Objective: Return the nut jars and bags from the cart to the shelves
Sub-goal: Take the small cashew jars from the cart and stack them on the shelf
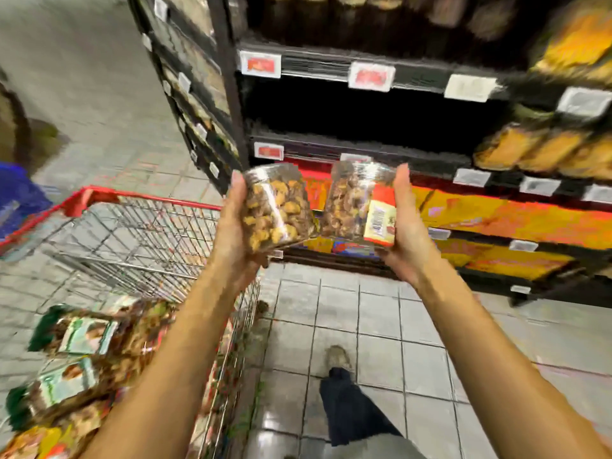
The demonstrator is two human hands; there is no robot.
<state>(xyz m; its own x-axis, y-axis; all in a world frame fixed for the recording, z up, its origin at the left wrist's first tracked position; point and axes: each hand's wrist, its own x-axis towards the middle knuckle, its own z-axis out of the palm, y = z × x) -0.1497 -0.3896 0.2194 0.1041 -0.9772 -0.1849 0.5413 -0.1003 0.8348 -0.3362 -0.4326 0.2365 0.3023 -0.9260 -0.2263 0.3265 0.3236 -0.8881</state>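
My left hand (233, 226) grips a clear jar of yellow-brown nuts (276, 208), tilted with its lid toward the shelves. My right hand (409, 226) holds a second clear nut jar (359, 203) with an orange and cream label. Both jars hang side by side in the air, almost touching, in front of the dark shelf unit (364, 147). A wide bay of that unit (364, 111) behind the jars looks dark and bare. The wire cart with a red rim (132, 226) stands at my left and holds several nut bags (79, 339) at its near end.
Yellow-orange bagged goods (543, 150) fill the shelves on the right, and orange packs (496, 220) sit lower down. Price tags (371, 76) line the shelf edges. A second shelf unit (185, 71) runs away at the left. My foot (337, 359) rests on grey floor tiles. A blue object (20, 193) is at far left.
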